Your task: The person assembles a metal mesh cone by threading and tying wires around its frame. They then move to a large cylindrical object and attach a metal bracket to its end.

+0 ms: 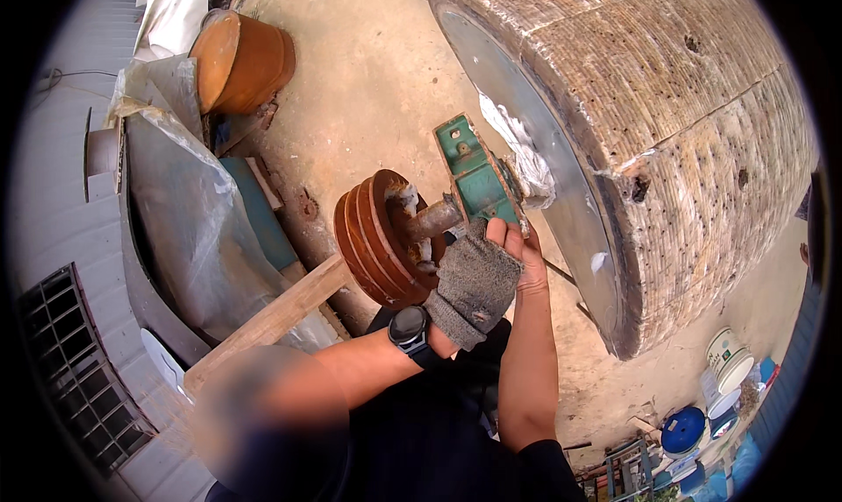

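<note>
My left hand [478, 283], in a worn grey knit glove, lies at the near end of a green cast-metal bearing bracket [484, 192]. Its fingers are bent out of sight there. Bare, my right hand [526, 258] curls its fingers round that same near end, close beside the glove. The bracket sits on a dull metal shaft [433, 220], which runs left into a rusty red-brown grooved pulley [361, 239]. Pale, torn material shows inside the pulley. At the bracket's right, a bundle of white cloth or strands [524, 156] hangs against the round metal end of a large drum.
The huge ribbed, dirt-covered drum [702, 142] fills the right side. A wooden beam [272, 318] slants up to the pulley from the left. Plastic sheeting [180, 208] and an orange tub [241, 62] stand far left. Buckets and a blue round object [683, 432] lie lower right.
</note>
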`<state>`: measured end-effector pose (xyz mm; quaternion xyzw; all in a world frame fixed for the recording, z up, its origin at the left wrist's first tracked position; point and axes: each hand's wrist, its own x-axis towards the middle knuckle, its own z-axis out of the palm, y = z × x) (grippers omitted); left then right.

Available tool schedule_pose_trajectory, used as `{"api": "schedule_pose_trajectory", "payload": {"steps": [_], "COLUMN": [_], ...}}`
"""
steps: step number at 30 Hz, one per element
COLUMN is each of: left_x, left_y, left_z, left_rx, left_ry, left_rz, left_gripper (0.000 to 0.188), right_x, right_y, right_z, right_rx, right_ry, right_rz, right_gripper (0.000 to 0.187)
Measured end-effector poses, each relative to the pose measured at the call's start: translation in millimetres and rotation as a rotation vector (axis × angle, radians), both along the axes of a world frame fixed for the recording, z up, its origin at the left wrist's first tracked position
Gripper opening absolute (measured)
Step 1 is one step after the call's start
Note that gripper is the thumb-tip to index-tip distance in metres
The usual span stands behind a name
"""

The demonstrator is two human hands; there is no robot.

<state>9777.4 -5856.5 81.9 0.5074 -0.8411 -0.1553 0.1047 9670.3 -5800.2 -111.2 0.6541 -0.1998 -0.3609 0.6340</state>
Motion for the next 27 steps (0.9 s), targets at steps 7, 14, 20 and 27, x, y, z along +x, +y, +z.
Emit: {"api": "schedule_pose_trajectory", "payload": {"steps": [7, 14, 20, 27], "left_x": [57, 77, 75, 71], "left_y": [-139, -212, -208, -196], "left_z": [-13, -128, -123, -65], "left_rx": [0.45, 1.277, 1.224, 0.925], "left_ry": [0.259, 0.136, 0.042, -0.093], "left_rz": [0.284, 0.087, 0.105, 0.108], "left_gripper": [0.053, 0.088, 0.082, 0.083], "right_x": [5, 45, 36, 18], "right_y": [-11, -62, -48, -9], "right_z": [158, 189, 171, 120], "right_rx": [-0.226, -0.252, -0.26, -0.351], "right_ry": [2.207, 2.325, 2.276, 2.079], "right_rz": [0.65, 0.846, 0.916, 0.504], "right_gripper": [0.079, 0.034, 0.032, 0.04]}}
